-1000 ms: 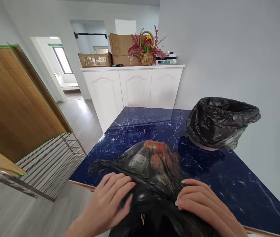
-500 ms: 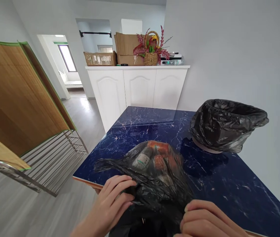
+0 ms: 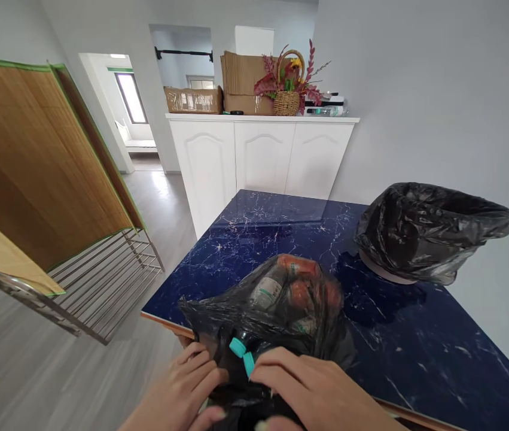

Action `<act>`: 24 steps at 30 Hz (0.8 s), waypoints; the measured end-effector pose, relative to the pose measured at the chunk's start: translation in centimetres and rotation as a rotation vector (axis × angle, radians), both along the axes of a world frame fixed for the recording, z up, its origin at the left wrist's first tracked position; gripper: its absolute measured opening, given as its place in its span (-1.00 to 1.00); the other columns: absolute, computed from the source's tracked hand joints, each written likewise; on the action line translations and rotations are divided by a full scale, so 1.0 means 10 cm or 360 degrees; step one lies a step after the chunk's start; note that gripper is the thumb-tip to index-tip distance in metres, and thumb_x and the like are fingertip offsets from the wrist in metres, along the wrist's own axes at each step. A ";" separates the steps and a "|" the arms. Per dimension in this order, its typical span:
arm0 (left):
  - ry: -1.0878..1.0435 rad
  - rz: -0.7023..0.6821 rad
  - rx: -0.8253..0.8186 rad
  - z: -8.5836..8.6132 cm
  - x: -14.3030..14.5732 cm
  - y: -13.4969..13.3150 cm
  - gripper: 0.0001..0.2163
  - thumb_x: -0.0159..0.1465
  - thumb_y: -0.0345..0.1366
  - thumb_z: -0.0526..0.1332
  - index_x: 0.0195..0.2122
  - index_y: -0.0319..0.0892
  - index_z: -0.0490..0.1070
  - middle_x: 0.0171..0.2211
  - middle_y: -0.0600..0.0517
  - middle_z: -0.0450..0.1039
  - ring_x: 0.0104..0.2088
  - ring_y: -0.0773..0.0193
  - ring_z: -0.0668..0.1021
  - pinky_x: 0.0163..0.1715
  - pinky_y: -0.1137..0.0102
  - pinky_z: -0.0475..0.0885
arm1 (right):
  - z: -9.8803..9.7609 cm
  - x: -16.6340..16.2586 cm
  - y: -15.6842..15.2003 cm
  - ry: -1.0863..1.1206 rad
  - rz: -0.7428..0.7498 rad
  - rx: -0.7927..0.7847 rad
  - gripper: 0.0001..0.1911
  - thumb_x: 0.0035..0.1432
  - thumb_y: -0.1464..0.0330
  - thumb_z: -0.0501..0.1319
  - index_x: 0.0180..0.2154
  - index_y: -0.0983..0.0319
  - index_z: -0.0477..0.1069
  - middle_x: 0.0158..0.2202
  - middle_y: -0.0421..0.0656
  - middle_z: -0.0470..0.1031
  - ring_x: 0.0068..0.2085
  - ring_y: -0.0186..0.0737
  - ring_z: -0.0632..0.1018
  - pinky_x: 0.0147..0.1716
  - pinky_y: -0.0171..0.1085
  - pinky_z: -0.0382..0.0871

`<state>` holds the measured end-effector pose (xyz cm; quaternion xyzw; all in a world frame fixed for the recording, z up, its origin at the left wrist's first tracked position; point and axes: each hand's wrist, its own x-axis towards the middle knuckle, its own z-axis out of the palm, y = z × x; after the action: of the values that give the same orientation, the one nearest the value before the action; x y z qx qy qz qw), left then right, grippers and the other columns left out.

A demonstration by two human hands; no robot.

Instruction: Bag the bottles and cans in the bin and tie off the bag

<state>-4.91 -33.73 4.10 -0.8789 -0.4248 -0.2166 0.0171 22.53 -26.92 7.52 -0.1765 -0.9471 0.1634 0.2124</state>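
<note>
A thin black plastic bag (image 3: 236, 311) lies at the near edge of the dark blue table, its mouth towards me. Through the film show orange-red cans or packages (image 3: 301, 293) and a bottle with a white label (image 3: 267, 292). Two teal bottle caps (image 3: 237, 347) stick out at the opening. My left hand (image 3: 186, 383) is closed on the left side of the bag's mouth, fingers curled. From the right, my right hand (image 3: 312, 383) reaches over the mouth, fingers bent onto the plastic. Its fingertips are right beside the lower cap.
A bin lined with a black bag (image 3: 424, 236) stands on the table (image 3: 276, 221) to the right. Behind are a white cabinet (image 3: 263, 155), cardboard boxes (image 3: 247, 81) and a flower basket (image 3: 287, 103). On the left stands a metal rack (image 3: 115, 281) with a bamboo mat (image 3: 43, 167).
My right hand has moved left across the bag's mouth, and my left hand lower and left. The teal caps have come into view. The camera view has shifted slightly.
</note>
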 end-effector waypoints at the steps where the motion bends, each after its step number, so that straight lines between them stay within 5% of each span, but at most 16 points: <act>1: 0.0003 0.0064 -0.0017 -0.04 -0.01 0.01 -0.83 0.57 -0.25 0.08 -0.16 -0.08 0.40 -0.35 0.06 0.57 -0.37 0.15 0.60 -0.17 0.25 0.54 | -0.03 -0.03 0.04 -0.0076 -0.0066 0.0113 -0.64 0.60 0.11 0.05 0.14 0.17 0.43 0.04 -0.10 0.65 -0.25 -0.19 0.73 -0.37 -0.32 0.59; 4: -0.0003 0.0310 -0.0016 -0.15 -0.03 0.06 -0.88 0.57 -0.28 0.08 0.00 -0.08 0.39 -0.26 0.04 0.64 -0.28 0.10 0.68 -0.20 0.26 0.55 | -0.16 -0.05 0.09 -0.0239 -0.0266 0.0463 -0.67 0.54 0.38 0.00 0.17 0.28 0.42 0.09 0.05 0.63 -0.34 -0.14 0.71 -0.46 -0.23 0.56; 8: -0.0022 0.0462 0.0040 -0.25 0.02 0.13 -0.65 0.54 -0.07 0.17 0.24 -0.09 0.30 -0.05 -0.06 0.67 -0.10 -0.01 0.72 -0.11 0.19 0.58 | -0.34 0.07 0.14 -0.0316 -0.0386 0.0661 -0.53 0.38 0.55 -0.04 0.22 0.30 0.39 0.17 0.10 0.61 -0.30 -0.11 0.73 -0.41 -0.18 0.61; 17: 0.0132 0.0597 0.0071 -0.29 0.30 0.37 -0.54 0.50 -0.20 0.18 0.37 -0.16 0.18 0.01 -0.16 0.67 -0.05 -0.14 0.73 -0.20 0.15 0.61 | -0.59 0.32 0.35 -0.0382 -0.0563 0.0738 -0.32 0.11 0.54 0.26 0.27 0.14 0.39 0.19 0.01 0.59 0.12 0.32 0.59 -0.07 0.18 0.63; 21: 0.0178 0.0694 0.0045 -0.26 0.29 0.47 -0.62 0.54 -0.19 0.12 0.32 -0.18 0.25 -0.30 -0.03 0.69 -0.34 -0.04 0.74 -0.43 0.25 0.53 | -0.66 0.39 0.45 -0.0341 -0.0553 0.0630 -0.28 0.17 0.53 0.28 0.35 0.11 0.34 0.22 -0.02 0.56 0.24 0.30 0.52 0.12 0.28 0.53; 24: 0.0032 0.0656 0.0188 -0.07 0.24 0.49 -0.69 0.56 -0.12 0.10 0.22 -0.12 0.37 -0.18 -0.07 0.71 -0.23 -0.01 0.75 -0.30 0.23 0.57 | -0.75 0.47 0.53 -0.0268 -0.0573 0.0536 -0.30 0.31 0.44 0.27 0.42 0.05 0.26 0.26 -0.04 0.53 0.26 0.22 0.53 0.20 0.29 0.48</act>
<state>-2.55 -28.86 3.36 -0.7730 -0.5819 -0.2241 0.1167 27.19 -21.60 0.07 -0.3173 -0.9287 -0.0522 0.1848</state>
